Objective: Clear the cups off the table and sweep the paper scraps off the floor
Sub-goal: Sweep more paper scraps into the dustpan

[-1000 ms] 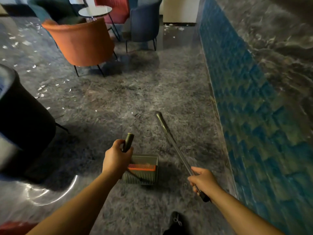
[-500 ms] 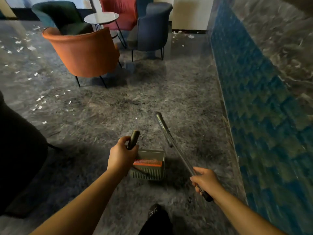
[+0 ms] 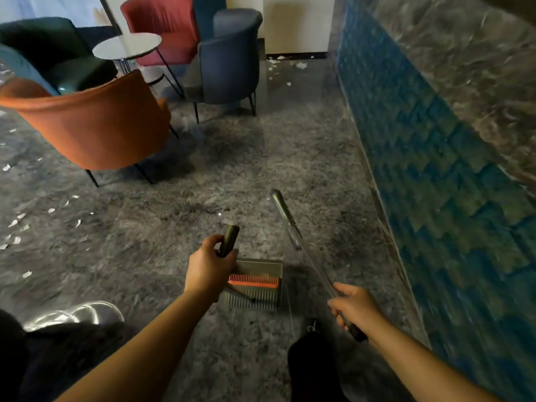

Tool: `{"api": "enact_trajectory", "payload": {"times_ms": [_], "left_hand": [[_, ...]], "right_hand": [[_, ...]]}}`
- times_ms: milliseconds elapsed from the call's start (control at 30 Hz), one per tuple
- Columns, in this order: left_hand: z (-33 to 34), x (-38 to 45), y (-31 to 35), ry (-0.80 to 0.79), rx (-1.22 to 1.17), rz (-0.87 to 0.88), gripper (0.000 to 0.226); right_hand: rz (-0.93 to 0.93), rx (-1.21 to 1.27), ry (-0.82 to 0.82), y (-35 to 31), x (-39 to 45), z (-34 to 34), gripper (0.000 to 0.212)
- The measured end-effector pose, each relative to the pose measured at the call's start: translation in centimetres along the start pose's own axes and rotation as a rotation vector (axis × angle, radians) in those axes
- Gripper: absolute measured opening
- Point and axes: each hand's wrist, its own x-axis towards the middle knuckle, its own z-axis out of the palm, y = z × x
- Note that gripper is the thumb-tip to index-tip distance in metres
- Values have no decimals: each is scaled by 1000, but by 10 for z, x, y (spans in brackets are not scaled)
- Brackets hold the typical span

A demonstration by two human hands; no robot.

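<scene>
With left hand [image 3: 209, 264] curled round the dustpan [image 3: 255, 285] handle and right hand [image 3: 355, 307] gripping the broom [image 3: 301, 245] pole, risks clipping the wall [image 3: 435, 158] or chair [image 3: 95, 126] and scattering scraps [image 3: 17, 227].

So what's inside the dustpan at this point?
The dustpan shows only its ribbed floor and orange comb strip; no scraps visible. The left hand, gripping the handle, covers its left edge.
</scene>
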Motion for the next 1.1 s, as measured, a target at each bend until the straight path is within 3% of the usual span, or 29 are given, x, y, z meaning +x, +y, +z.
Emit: {"api": "enact_trajectory", "payload": {"times_ms": [467,1100], "left_hand": [[54,273,163,52,-60,27,42],[138,665,344,-113,-43,117,44]], "right_hand": [[3,-57,26,-233,232,-66,55],[23,58,95,-514,516,-105,51]]}}
